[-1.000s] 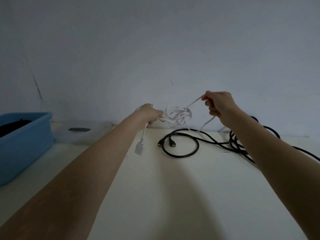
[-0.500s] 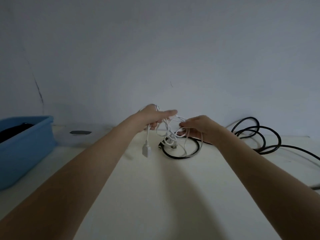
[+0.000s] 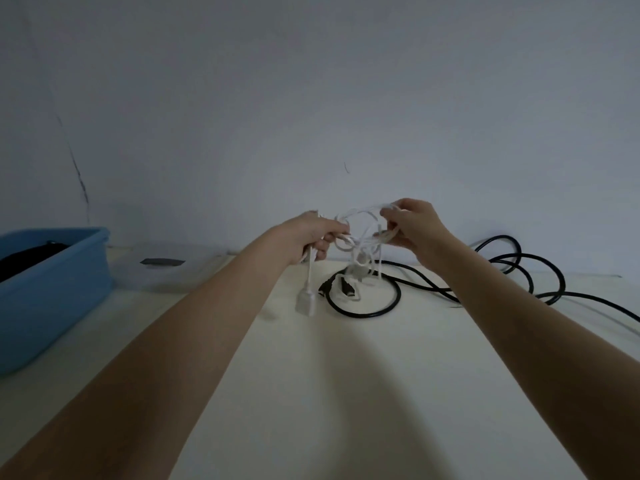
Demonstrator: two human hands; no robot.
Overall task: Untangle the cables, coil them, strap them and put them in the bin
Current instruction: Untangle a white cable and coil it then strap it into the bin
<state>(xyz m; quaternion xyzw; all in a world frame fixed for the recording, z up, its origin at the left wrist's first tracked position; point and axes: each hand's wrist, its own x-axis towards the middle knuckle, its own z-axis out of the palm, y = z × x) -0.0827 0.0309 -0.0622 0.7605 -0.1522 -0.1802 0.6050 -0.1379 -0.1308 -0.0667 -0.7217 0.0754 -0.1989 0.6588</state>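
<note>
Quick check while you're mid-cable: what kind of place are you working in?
Probably a plain indoor room at a tabletop against a wall: a bare pale wall, a cream table, and a blue bin for storing cables.

Colours in your view:
- Cable tangle [image 3: 360, 237] you hold: white, plain; hanging plug [image 3: 305, 302] white too.
- Cable on table [image 3: 519, 268]: black, glossy; connector ends [image 3: 348, 289] black.
- Bin [image 3: 52, 289]: light blue, plain; contents [image 3: 24, 258] black.
- Table [image 3: 346, 393]: cream, unpatterned.
- Wall [image 3: 311, 98]: pale grey-blue, thin dark crack at left.
- Lid [image 3: 162, 271]: translucent white, dark grey label.
</note>
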